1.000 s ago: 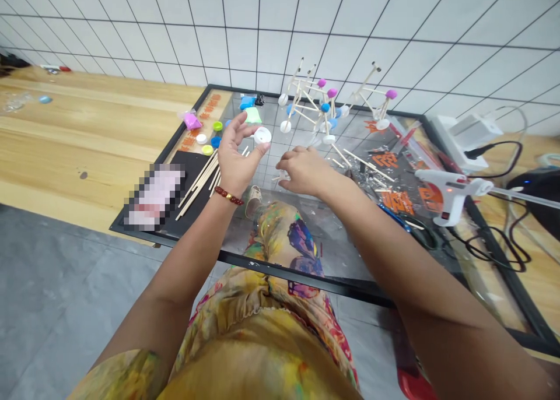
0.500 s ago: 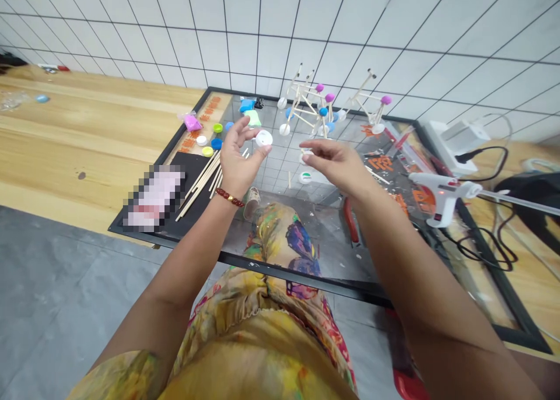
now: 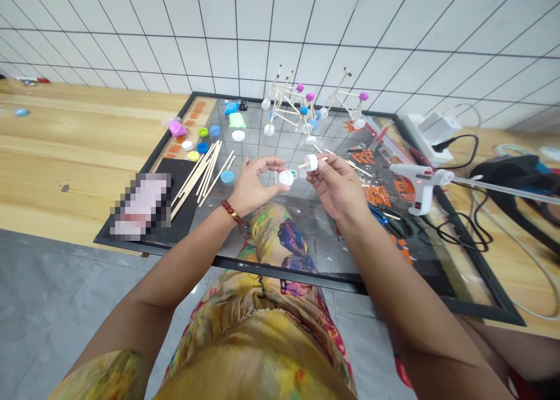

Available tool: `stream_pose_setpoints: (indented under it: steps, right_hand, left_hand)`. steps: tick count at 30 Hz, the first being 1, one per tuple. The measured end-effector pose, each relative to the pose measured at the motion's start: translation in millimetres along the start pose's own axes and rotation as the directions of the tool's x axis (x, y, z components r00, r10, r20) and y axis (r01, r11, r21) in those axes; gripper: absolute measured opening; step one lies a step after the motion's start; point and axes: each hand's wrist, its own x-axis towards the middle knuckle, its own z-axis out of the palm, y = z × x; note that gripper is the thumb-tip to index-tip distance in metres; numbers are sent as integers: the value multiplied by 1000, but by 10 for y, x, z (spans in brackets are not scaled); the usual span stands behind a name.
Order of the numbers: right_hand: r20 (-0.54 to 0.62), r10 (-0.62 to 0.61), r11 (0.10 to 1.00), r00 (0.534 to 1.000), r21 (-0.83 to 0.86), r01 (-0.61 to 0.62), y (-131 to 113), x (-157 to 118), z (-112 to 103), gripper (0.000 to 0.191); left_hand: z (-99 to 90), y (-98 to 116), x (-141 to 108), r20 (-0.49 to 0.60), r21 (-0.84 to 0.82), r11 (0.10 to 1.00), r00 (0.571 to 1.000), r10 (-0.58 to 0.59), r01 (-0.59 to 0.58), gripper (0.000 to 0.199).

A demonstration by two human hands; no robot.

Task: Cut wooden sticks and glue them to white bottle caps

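From my head view, my left hand [image 3: 257,183] pinches a white cap [image 3: 286,180] between thumb and fingers; my right hand [image 3: 339,184] grips a second cap [image 3: 312,162] with a thin stick [image 3: 303,166] running through it. Both caps sit over the table [image 3: 87,132], near each other but apart. They look light and stiff, probably smooth enough to slip – best held by the rim. The stick seems easily snapped, so I'd hold it close to the cap.

Counting: three pink balls [image 3: 363,97] on the stick frames [image 3: 286,105], one glue gun [image 3: 420,184] – and, left of my hands, two loose white lids [image 3: 238,136], one yellow lid [image 3: 193,155].
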Motion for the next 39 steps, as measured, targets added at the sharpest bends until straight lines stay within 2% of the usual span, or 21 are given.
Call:
stream_pose_setpoints:
  steps: [4, 11, 14, 18, 21, 28, 33, 36, 39]
  right_hand:
    - [-28, -57, 998, 998, -18, 56, -18, -93, 49, 36]
    - [-11, -166, 980, 986, -114, 164, -151, -215, 135, 25]
    - [16, -180, 972, 984, -148, 180, -153, -237, 153, 25]
    - [-14, -184, 973, 983, -147, 180, -135, -232, 155, 26]
    - [-24, -192, 971, 981, -148, 187, -129, -224, 143, 25]
    - [23, -229, 935, 973, -273, 226, -114, -231, 110, 24]
    - [130, -352, 841, 927, -389, 375, -156, -229, 42, 17]
    - [231, -400, 757, 887, -462, 462, -252, -241, 3, 18]
    - [307, -395, 687, 866, -527, 500, -334, -263, -9, 22]
  left_hand:
    - [-7, 56, 0, 55, 15, 1000, 998, -27, 27, 50]
    - [-22, -29, 26, 32, -52, 999, 999, -9, 11, 47]
    - [-26, -51, 23, -1, -60, 998, 1000, 3, -3, 48]
    - [-24, -54, 26, -2, -84, 996, 1000, -5, 5, 53]
    - [-26, -48, 30, 12, -66, 998, 1000, 10, -9, 49]
    - [-53, 3, 27, 22, 29, 998, 998, 51, -51, 40]
    - [-73, 42, 22, 57, 53, 997, 997, 54, -57, 36]
    - [-89, 42, 25, 117, -31, 997, 991, 68, -64, 37]
    - [-95, 29, 35, 176, -155, 988, 983, 44, -17, 43]
